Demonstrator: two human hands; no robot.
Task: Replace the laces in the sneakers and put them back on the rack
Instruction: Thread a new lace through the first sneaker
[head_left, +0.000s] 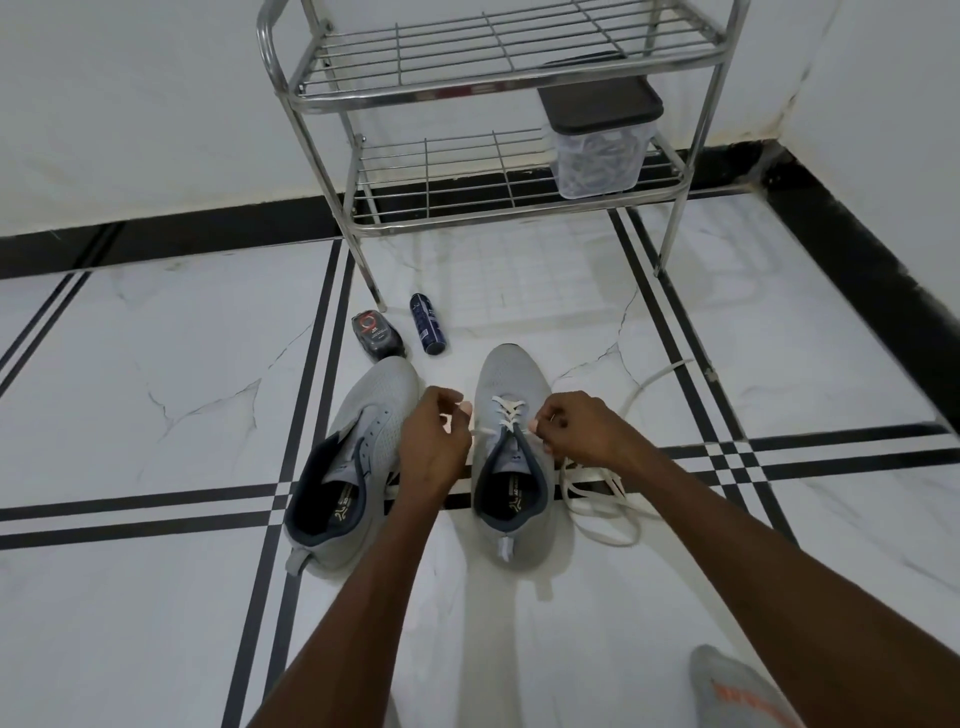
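Two grey mesh sneakers are sitting on the white marble-patterned tile floor (156, 364) in front of the chrome wire shoe rack (488, 93), toes pointing toward it. The right grey sneaker (511, 457) is carrying a white flat lace (506, 410) crossed through its front eyelets only. The left hand (434, 441) is hovering at that sneaker's near-left edge, fingers curled and pinching one end of the lace. The right hand (584, 428) is pinching the lace at the eyelets on the other side, fingertips pressed together on it. Loose white lace (602, 499) is trailing in loops on the floor just right of this sneaker. The left grey sneaker (348, 462), with no lace showing, is lying beside it. Between the sneakers and the rack are lying a dark blue spray can (427, 323) and a small black polish container (376, 335). A clear plastic box with a black lid (597, 140) is sitting on the rack's lower shelf.
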